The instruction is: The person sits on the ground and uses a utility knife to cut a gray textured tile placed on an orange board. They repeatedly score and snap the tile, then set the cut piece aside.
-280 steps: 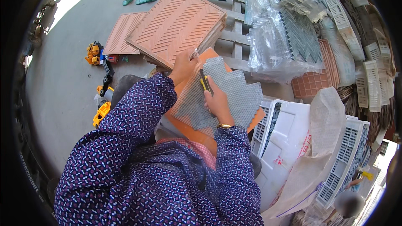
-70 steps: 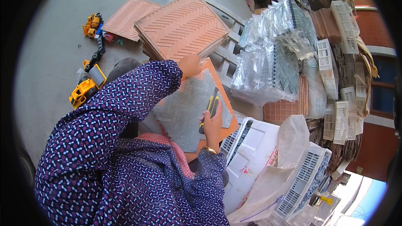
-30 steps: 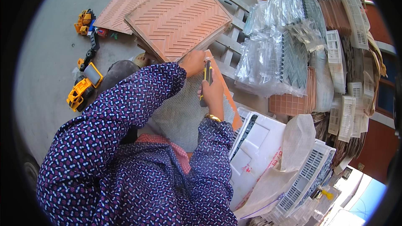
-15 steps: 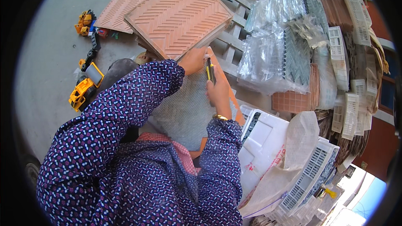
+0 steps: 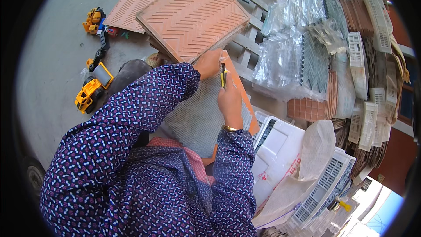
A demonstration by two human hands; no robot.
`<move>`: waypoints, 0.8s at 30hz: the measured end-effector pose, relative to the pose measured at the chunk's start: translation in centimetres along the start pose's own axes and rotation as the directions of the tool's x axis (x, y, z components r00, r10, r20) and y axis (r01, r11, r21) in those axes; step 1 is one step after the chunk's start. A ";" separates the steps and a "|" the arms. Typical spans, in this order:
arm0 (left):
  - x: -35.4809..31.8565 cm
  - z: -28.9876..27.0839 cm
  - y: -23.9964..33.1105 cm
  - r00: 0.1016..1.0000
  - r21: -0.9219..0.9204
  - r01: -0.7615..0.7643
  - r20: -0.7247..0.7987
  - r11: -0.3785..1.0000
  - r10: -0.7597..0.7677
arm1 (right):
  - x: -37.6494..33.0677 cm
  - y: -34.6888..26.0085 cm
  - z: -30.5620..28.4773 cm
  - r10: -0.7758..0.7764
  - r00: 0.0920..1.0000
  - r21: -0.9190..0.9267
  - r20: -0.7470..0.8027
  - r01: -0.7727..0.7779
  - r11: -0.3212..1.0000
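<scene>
My right hand (image 5: 230, 106) is closed around a yellow and black utility knife (image 5: 223, 78), its tip pointing away from me near the far corner of a pale mesh sheet (image 5: 195, 120). My left hand (image 5: 208, 64) pinches the mesh at that same corner, just left of the blade. Beneath the mesh lies an orange tray or mould (image 5: 240, 79), whose bare edge shows along the right side. The ends of my left fingers are partly hidden. A stack of orange herringbone-patterned moulds (image 5: 193, 19) stands just beyond my left hand.
Another patterned mould (image 5: 133, 6) lies on the floor behind the stack. Yellow toy trucks (image 5: 90, 94) sit at the left. To the right are plastic-wrapped grey herringbone tile sheets (image 5: 291, 46), a white foam box lid (image 5: 278, 147) and stacked white crates (image 5: 322, 184). A pale slatted pallet (image 5: 245, 41) runs behind.
The knife and my right hand have come slightly nearer to me along the mesh's right edge. My left hand stays at the corner. The whole view has shifted a little.
</scene>
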State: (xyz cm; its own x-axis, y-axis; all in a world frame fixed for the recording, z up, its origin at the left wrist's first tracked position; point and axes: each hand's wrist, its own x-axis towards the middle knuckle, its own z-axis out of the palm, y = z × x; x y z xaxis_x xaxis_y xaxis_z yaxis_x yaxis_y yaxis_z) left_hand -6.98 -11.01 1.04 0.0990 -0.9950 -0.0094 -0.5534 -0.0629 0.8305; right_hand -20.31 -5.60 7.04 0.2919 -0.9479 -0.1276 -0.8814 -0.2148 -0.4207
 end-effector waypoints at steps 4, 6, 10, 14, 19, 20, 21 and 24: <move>0.0 -0.2 0.1 1.000 0.016 0.009 0.008 1.000 -0.010 | -0.3 -1.4 0.1 0.009 1.000 -0.176 0.000 -0.009 0.984; 0.0 -0.3 -0.1 1.000 -0.010 -0.029 0.000 1.000 0.029 | -0.3 -1.5 0.9 -0.012 0.999 -0.185 -0.030 0.007 0.983; 0.2 0.0 0.0 0.997 -0.040 -0.076 0.013 0.996 0.077 | 0.1 -2.3 0.6 0.042 0.998 -0.193 -0.054 -0.052 0.980; -0.1 -0.5 0.2 1.000 -0.059 -0.007 0.027 0.998 0.009 | -0.8 -2.5 0.6 0.050 0.996 -0.141 -0.071 -0.059 0.988; 0.0 0.1 -0.6 1.000 -0.026 -0.006 0.004 1.000 0.006 | -1.5 -3.0 0.9 0.083 0.997 -0.208 -0.011 -0.083 0.975; 0.0 0.3 -0.9 1.000 -0.020 -0.007 0.002 1.000 0.007 | -1.7 -3.2 1.0 0.097 0.995 -0.212 -0.002 -0.095 0.973; 0.1 0.2 -0.6 1.000 -0.027 0.003 0.007 1.000 -0.002 | -1.7 -3.3 1.0 0.113 0.994 -0.217 0.002 -0.110 0.970; 0.0 0.1 -0.2 1.000 -0.038 0.004 0.002 0.999 -0.004 | -2.0 -3.1 1.1 0.118 0.993 -0.205 -0.003 -0.116 0.972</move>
State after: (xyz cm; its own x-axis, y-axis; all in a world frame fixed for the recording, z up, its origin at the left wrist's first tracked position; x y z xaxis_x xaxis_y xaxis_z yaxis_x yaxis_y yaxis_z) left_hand -6.93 -11.00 0.80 0.0995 -0.9949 -0.0139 -0.5209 -0.0640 0.8512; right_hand -17.81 -2.85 7.63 0.1850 -0.9673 -0.1736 -0.9666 -0.1472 -0.2099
